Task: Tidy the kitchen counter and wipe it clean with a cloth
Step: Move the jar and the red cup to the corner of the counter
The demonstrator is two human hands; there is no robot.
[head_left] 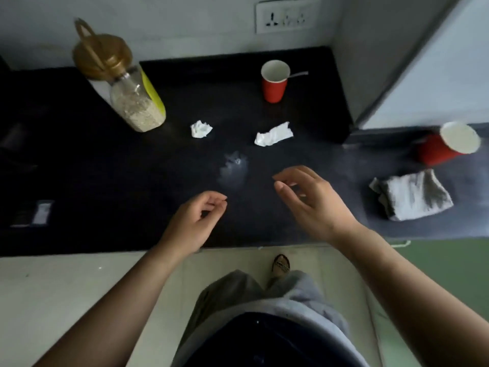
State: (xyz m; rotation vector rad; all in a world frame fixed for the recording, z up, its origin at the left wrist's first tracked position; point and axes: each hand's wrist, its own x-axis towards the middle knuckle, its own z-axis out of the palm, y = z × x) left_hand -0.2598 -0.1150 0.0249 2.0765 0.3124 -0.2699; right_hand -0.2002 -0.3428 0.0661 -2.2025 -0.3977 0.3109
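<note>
Right hand and left hand hover empty, loosely curled; the longer tissue lies beyond the right hand, toward the desk's back edge.

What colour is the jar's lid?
Gold, or brownish-gold, on the lid of the jar. The head view shows it.

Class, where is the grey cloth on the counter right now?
Head view: the grey cloth lies on the counter, far right, just in front of the right-hand red cup.
</note>
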